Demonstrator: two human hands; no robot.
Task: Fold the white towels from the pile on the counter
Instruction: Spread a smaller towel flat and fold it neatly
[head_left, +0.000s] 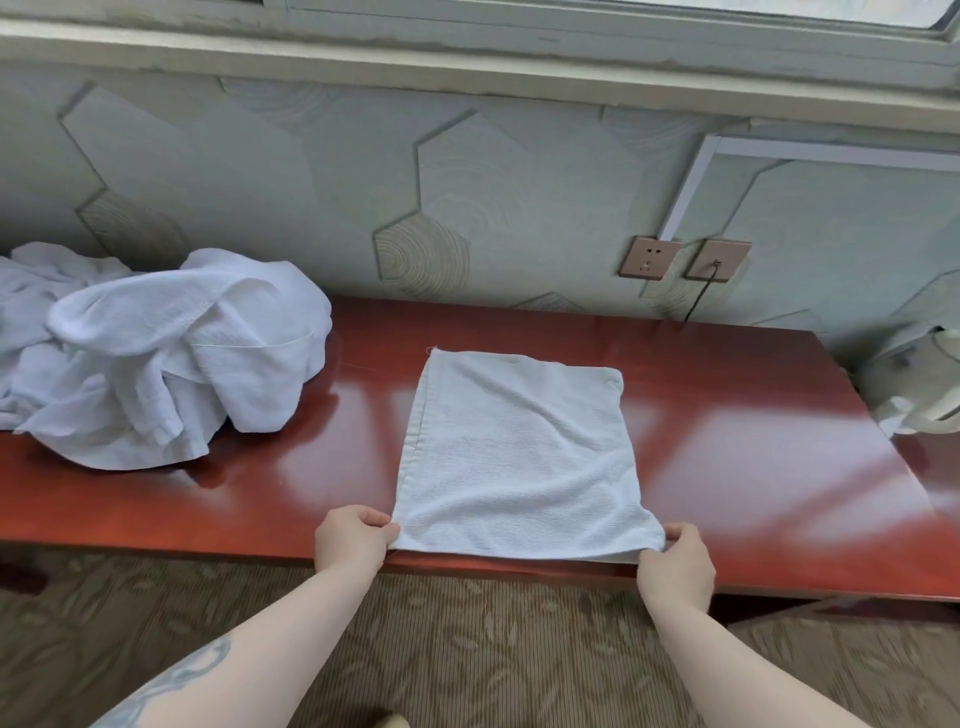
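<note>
A white towel (519, 452) lies spread flat on the red-brown wooden counter (753, 467), its near edge at the counter's front rim. My left hand (353, 540) pinches the towel's near left corner. My right hand (675, 566) pinches its near right corner. A crumpled pile of white towels (156, 353) sits on the counter's left part, apart from the flat towel.
A patterned wall with two sockets (680, 257) and a dark cable stands behind the counter. A pale bag-like object (914, 379) rests at the counter's right end. Patterned carpet (467, 649) lies below the front edge.
</note>
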